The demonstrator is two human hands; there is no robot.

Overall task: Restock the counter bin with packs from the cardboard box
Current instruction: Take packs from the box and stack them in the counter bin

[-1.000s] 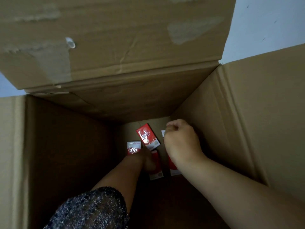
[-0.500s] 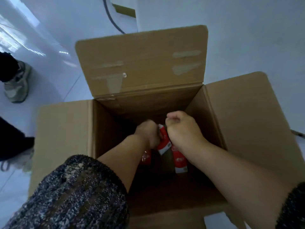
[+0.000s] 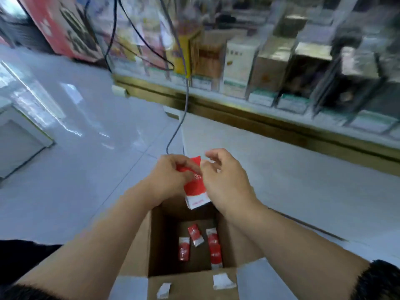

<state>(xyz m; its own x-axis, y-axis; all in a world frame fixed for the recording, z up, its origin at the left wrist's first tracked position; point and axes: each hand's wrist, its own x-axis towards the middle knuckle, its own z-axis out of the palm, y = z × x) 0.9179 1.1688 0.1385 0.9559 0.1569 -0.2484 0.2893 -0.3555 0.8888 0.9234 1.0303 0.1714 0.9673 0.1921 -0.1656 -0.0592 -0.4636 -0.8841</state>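
Note:
Both my hands hold red-and-white packs (image 3: 194,187) above the open cardboard box (image 3: 138,256). My left hand (image 3: 168,180) is closed on the packs' upper left. My right hand (image 3: 225,182) grips their right side, with thumb and forefinger partly apart at the top. How many packs are in the bunch is hard to tell. Three more red packs (image 3: 195,234) lie on the box bottom below. The counter's clear bins (image 3: 238,68) with upright boxed packs run across the top right, blurred.
A grey cable (image 3: 179,124) hangs from the counter to the floor just beyond my hands. Dark cables loop at the upper left. A red carton (image 3: 58,27) stands at the far left, and a white cabinet (image 3: 19,144) at the left edge. The floor is pale tile.
My hands rose out of the deep box with the packs. The view lifted from the box interior toward the counter.

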